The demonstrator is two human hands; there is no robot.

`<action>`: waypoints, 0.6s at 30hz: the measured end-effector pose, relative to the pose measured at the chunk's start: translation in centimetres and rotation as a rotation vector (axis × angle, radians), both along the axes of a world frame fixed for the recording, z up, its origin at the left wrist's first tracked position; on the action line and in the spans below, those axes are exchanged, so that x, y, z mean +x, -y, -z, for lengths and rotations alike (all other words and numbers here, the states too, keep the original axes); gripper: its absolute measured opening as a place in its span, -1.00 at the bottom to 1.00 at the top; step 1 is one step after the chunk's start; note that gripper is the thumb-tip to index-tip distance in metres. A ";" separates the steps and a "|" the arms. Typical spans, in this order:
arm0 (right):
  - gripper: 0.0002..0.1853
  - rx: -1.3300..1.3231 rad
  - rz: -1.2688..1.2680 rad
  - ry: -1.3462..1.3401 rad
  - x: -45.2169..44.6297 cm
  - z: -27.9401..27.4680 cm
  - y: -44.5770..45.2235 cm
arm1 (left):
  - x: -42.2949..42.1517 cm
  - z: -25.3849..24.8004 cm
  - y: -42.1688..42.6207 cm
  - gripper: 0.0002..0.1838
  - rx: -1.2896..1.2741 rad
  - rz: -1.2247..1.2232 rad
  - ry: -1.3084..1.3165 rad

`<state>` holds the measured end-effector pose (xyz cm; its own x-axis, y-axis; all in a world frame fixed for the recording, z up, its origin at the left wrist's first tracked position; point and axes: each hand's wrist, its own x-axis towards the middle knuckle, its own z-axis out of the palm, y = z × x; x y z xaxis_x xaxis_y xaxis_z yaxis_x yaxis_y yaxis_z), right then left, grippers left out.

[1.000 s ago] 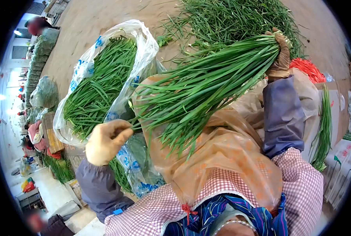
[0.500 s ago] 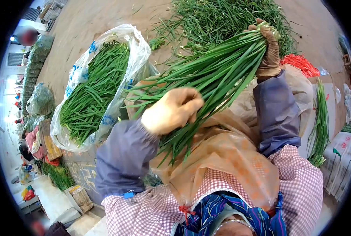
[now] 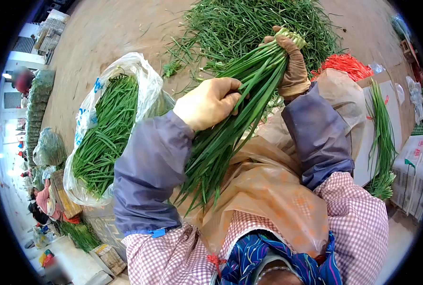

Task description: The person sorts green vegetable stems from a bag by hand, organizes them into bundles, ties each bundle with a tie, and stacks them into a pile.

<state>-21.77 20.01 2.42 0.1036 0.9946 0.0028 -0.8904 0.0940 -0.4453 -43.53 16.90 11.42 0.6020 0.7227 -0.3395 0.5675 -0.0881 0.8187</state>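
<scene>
A bunch of garlic chives (image 3: 249, 90) slants across in front of me, with pale cut ends at the upper right and green leaves hanging toward my apron. My right hand (image 3: 292, 66), in a brown glove, is closed around the stems just below the cut ends. My bare left hand (image 3: 211, 102) lies against the middle of the bunch, thumb and forefinger pinching at its leaves. The other fingers are curled in. Left of the bunch, an open clear plastic bag (image 3: 152, 78) holds more chives (image 3: 109, 137). A brown plastic apron (image 3: 263, 190) covers my lap.
A large loose heap of chives (image 3: 263, 19) lies on the floor ahead. Red ties (image 3: 346, 65) sit at the right, near a tied bunch of chives (image 3: 383, 137) on a white board. White crates (image 3: 410, 171) stand farther right. Filled bags (image 3: 38, 109) line the far left.
The bunch has swung steeper, its leaf ends drawn in toward my apron. My left hand has moved up to the leaves, nearer my right hand. The view has shifted slightly.
</scene>
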 end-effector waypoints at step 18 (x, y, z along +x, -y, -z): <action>-0.68 -0.285 0.240 0.136 6.4 9.8 -3.6 | -12.8 -7.6 2.7 -0.68 0.722 -0.565 -0.226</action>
<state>-15.40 23.64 -7.35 0.3511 0.9049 -0.2404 -0.7893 0.1479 -0.5960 -56.35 14.17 19.03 0.0734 0.9684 0.2382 0.8196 -0.1947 0.5389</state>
